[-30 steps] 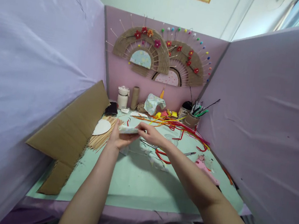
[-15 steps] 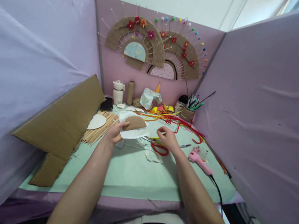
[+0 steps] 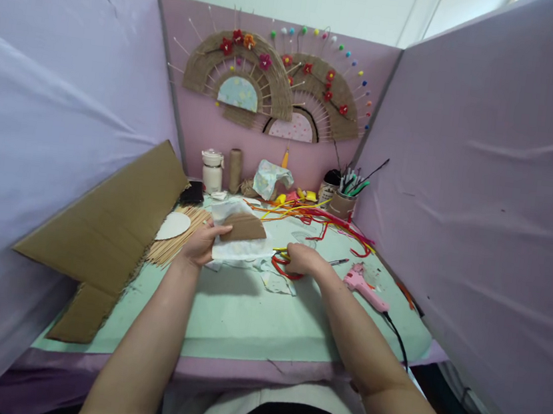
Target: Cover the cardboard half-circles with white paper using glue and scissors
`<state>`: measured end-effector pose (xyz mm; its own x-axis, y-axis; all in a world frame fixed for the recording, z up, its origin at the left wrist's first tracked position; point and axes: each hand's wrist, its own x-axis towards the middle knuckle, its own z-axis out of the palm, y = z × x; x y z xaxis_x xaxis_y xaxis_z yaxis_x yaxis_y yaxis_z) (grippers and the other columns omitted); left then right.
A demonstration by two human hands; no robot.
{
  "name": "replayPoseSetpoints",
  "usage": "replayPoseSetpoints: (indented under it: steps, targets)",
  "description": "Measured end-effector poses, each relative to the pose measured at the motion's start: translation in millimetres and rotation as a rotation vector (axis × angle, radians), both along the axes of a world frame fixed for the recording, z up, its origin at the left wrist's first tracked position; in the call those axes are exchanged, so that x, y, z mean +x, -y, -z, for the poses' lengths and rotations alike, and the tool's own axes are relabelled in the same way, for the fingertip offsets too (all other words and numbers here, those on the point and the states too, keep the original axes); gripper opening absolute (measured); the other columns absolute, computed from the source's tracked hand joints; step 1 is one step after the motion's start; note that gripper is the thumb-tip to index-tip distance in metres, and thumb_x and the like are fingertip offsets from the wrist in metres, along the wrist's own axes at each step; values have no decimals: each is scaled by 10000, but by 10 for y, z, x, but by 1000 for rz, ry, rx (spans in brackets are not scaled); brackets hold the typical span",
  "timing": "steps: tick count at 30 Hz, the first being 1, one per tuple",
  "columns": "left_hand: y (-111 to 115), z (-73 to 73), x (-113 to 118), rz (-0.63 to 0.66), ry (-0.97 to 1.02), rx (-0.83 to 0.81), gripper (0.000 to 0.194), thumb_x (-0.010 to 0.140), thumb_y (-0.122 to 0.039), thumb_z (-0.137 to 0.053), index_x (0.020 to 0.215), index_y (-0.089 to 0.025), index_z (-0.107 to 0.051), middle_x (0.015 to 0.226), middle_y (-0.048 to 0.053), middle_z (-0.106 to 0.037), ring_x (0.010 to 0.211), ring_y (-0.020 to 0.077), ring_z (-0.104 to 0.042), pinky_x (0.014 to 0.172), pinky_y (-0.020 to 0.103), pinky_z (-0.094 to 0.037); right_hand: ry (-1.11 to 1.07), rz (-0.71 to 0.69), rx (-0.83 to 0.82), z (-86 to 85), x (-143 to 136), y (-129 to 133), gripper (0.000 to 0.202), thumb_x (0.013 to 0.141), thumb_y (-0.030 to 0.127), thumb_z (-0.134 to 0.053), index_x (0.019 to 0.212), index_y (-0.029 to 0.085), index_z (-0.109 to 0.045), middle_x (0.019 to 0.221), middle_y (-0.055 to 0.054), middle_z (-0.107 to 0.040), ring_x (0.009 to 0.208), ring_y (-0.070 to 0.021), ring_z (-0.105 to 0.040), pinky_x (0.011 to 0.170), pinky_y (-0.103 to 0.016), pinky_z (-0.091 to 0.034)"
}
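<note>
My left hand (image 3: 200, 243) is closed on a half-round piece of brown cardboard (image 3: 244, 228) and the thin white cloth (image 3: 240, 252) behind it, thumb on the cardboard's left end. The cloth reaches past the cardboard on several sides. My right hand (image 3: 303, 260) is at the red-handled scissors (image 3: 281, 269) on the table, its curled fingers over the handles. Those fingers partly hide the scissors, and the blades are hard to make out. Cloth scraps (image 3: 278, 284) lie just below them. A pen (image 3: 339, 262) is to the right of this hand.
A pink glue gun (image 3: 367, 292) with a black cord lies at right. Red and yellow pipe cleaners (image 3: 325, 221) spread across the back. Thin wooden sticks (image 3: 164, 254), a white oval (image 3: 173, 226) and a large cardboard sheet (image 3: 112, 234) are at left. Decorated fan shapes (image 3: 290, 94) hang behind.
My right hand has moved down and slightly left onto the scissors' handles. In my left hand, the cloth has turned and hangs lower around the cardboard. The view has shifted slightly.
</note>
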<state>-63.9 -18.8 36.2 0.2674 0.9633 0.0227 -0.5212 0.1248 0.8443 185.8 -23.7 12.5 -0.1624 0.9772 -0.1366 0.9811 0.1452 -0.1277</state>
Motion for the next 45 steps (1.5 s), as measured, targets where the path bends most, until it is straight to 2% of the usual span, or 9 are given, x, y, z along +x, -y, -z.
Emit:
replayPoseSetpoints:
  steps: [7, 10, 13, 16, 24, 29, 34, 41, 45]
  targets:
    - [64, 18, -54, 134, -153, 4, 449, 574, -147, -758, 1010, -163, -650, 876, 78, -714, 718, 238, -671, 611, 310, -538, -91, 246, 190, -88, 148, 74, 263, 742, 222, -552, 989, 132, -560, 985, -194, -655, 935, -307, -624, 685, -340, -440]
    - [104, 16, -48, 200, -220, -14, 450, 569, -167, -771, 1005, -166, -657, 840, 70, -707, 674, 214, -654, 593, 290, -516, -735, 291, 198, -81, 139, 58, 237, 756, 264, -545, 972, 186, -484, 914, -107, -663, 775, -220, -642, 586, -284, -437]
    - [137, 6, -1, 284, -285, -28, 446, 543, -173, -785, 973, -164, -665, 854, 68, -703, 702, 211, -643, 610, 285, -504, -1479, 101, -74, -52, 4, 50, 264, 728, 333, -596, 903, 208, -443, 832, -43, -656, 627, -139, -597, 494, -222, -396]
    - [139, 6, 61, 399, -404, -48, 450, 555, -191, -778, 987, -162, -656, 896, 71, -698, 732, 206, -630, 627, 283, -495, -1720, -37, -340, -8, -131, 103, 352, 698, 468, -650, 787, 189, -454, 741, -31, -628, 613, -116, -566, 487, -203, -385]
    - [119, 10, 99, 479, -642, -47, 481, 642, -198, -717, 1105, -224, -590, 881, 15, -687, 734, 189, -625, 567, 250, -487, -1499, -65, -129, 83, -177, 201, 466, 529, 335, -799, 762, 202, -419, 736, 27, -601, 545, -78, -469, 510, -208, -357]
    - [184, -2, 98, 517, -540, -14, 505, 635, -157, -722, 1121, -259, -628, 946, 51, -704, 754, 217, -659, 572, 270, -512, -1451, -219, -223, 7, -181, 235, 437, 563, 368, -764, 735, 204, -397, 682, 49, -539, 599, -96, -464, 579, -225, -380]
    - [132, 12, 46, 460, -430, -45, 547, 615, -110, -731, 1144, -208, -632, 979, 103, -709, 775, 258, -681, 575, 288, -519, -1330, -185, -188, -10, -247, 261, 433, 526, 375, -781, 719, 192, -441, 621, 78, -436, 548, -76, -387, 506, -200, -324]
    - [84, 11, 25, 302, 78, 68, 813, 578, -679, -660, 1197, -158, -579, 1100, 159, -664, 1139, 356, -549, 882, 442, -470, -1586, -197, 29, -360, -319, 196, 335, 616, 387, -726, 732, 188, -482, 646, 38, -490, 578, -103, -455, 534, -225, -368]
    - [136, 49, 235, 342, 90, 64, 799, 550, -633, -721, 1177, -158, -586, 1120, 155, -656, 1104, 338, -573, 903, 437, -451, -1460, -130, 50, -437, -219, 119, 354, 605, 364, -731, 696, 191, -435, 570, 78, -399, 486, -67, -356, 450, -201, -281]
